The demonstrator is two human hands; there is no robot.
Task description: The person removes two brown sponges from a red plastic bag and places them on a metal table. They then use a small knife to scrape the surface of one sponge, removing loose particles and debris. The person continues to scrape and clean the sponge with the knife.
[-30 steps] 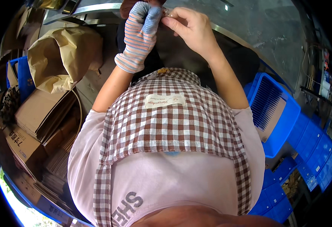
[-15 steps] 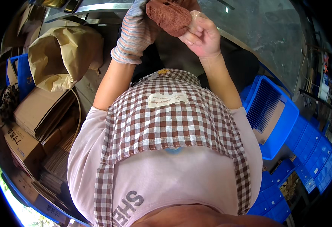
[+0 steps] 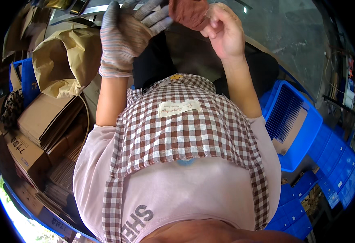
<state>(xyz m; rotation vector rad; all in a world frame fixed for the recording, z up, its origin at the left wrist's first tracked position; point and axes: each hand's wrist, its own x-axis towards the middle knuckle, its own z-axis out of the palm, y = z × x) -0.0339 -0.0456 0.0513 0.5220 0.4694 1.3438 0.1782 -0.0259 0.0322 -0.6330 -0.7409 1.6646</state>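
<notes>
My right hand [image 3: 227, 30], bare, pinches the edge of a reddish-brown, rough-textured piece like crumpled cloth [image 3: 188, 13] at the top of the head view. The upper end of this piece runs out of the picture. My left hand [image 3: 125, 42] wears a striped knitted glove with grey fingers. Its palm is turned up and its fingers are spread. One gloved fingertip comes right up to the brown piece; whether it touches cannot be made out.
On the left stand an open brown paper sack [image 3: 66, 60] and stacked flat cardboard [image 3: 47, 119]. A blue crate [image 3: 295, 156] with a black comb-like insert lies to the right. Beyond my hands runs a grey metal table [image 3: 284, 30].
My left hand has come away from the brown piece toward the left and spread its fingers. My right hand, still pinching the piece, has shifted slightly right.
</notes>
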